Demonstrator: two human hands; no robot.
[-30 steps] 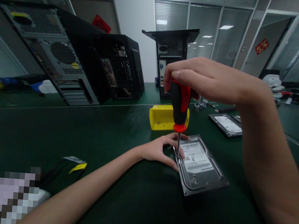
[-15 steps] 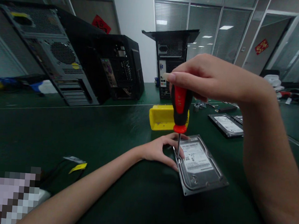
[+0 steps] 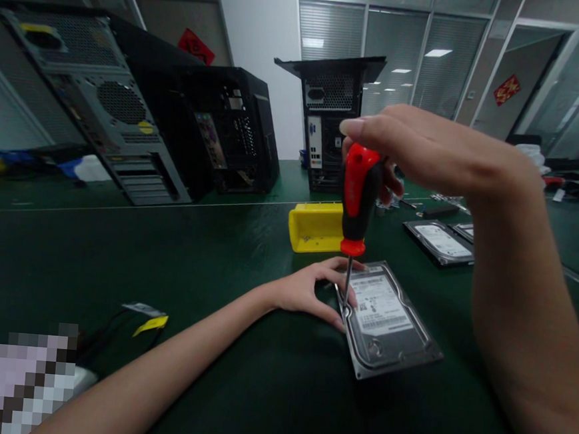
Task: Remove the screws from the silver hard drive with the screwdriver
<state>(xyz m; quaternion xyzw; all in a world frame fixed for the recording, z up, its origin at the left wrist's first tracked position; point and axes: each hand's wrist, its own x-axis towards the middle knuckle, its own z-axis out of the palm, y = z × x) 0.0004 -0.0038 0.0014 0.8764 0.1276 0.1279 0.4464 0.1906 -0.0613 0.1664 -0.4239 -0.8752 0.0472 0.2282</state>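
Observation:
A silver hard drive (image 3: 386, 318) with a white label lies tilted on the green tabletop. My left hand (image 3: 317, 287) steadies its left side, thumb at the near edge and fingers over the far part. From above, my right hand (image 3: 395, 145) holds a red and black screwdriver (image 3: 358, 196) by the upper handle. Its thumb stretches over the top, while the other fingers are partly hidden behind the handle. The nearly upright shaft meets the drive's left edge, between my left thumb and forefinger. The tip's exact contact is too small to make out.
Behind the drive sits a yellow bin (image 3: 316, 229) with small screws inside. Another hard drive (image 3: 438, 242) lies to the right. Open computer cases (image 3: 236, 132) stand at the back left, and another computer tower (image 3: 327, 126) at the back centre. Cables with a yellow tag (image 3: 150, 325) lie left.
My right hand has shifted slightly right and its grip on the handle has loosened and rolled, showing the handle's red top. The screwdriver leans a little more right. My left hand and the drive stay still.

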